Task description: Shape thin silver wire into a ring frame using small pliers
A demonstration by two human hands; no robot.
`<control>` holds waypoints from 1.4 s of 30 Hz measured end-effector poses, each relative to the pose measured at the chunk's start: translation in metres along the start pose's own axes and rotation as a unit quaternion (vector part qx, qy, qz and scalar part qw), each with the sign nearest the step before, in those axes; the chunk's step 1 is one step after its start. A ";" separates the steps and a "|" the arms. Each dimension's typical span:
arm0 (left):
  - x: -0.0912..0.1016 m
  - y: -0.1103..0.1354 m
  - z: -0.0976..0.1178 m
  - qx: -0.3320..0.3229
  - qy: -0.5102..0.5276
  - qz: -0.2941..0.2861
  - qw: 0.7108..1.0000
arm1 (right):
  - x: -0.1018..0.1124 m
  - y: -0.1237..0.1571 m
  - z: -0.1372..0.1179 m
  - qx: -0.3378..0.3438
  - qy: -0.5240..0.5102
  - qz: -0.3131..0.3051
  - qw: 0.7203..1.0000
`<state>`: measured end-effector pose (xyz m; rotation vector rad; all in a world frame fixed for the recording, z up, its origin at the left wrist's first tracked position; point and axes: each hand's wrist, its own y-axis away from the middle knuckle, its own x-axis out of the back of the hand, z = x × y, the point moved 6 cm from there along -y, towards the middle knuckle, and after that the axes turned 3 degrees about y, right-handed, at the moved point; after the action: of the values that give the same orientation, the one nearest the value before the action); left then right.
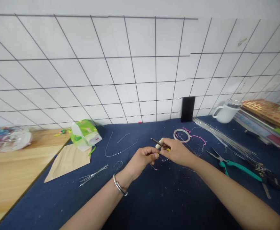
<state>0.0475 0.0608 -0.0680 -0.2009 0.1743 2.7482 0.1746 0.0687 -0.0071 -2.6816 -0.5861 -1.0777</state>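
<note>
My left hand (143, 159), with a metal bangle on its wrist, is closed in a pinch on a thin piece of wire near the middle of the dark blue mat (154, 198). My right hand (175, 151) is closed round a small pair of pliers (159, 143) with yellow on the handle; the dark tip points up and left. The two hands meet fingertip to fingertip just above the mat. A small bent wire loop lies under them.
Loose wires (120, 148) lie left of the hands, and a wire bundle (222, 137) lies right. Teal-handled pliers (236, 166), a tape roll (181, 135), pink thread, a white mug (226, 111), a brown paper bag (68, 161), a green-white bag (84, 134) and stacked boards (269, 118) surround them.
</note>
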 end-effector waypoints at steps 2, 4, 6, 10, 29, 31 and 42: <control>-0.001 0.001 0.003 -0.016 -0.014 0.008 1.000 | -0.001 0.000 0.000 -0.009 -0.003 0.005 1.000; -0.003 0.003 0.007 -0.031 -0.029 0.012 0.999 | -0.002 0.000 0.000 -0.016 -0.007 0.002 1.000; -0.005 0.004 0.011 -0.043 -0.037 0.013 0.998 | -0.002 0.000 -0.001 -0.014 -0.015 0.000 1.000; -0.005 0.006 0.016 -0.055 -0.024 0.019 0.998 | 0.001 0.000 -0.003 -0.001 -0.023 0.009 1.000; 0.000 0.006 0.017 -0.068 -0.033 0.067 0.995 | 0.010 0.001 0.002 -0.018 0.108 0.093 0.990; 0.001 0.006 0.016 -0.074 -0.036 0.078 0.994 | 0.009 0.001 0.001 -0.012 0.129 0.094 0.987; 0.004 0.004 0.009 -0.084 -0.134 0.107 0.982 | 0.002 0.000 0.000 -0.008 0.158 0.069 0.985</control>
<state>0.0413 0.0603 -0.0595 0.1529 -0.1158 2.9692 0.1759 0.0696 -0.0056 -2.4452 -0.3307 -1.4316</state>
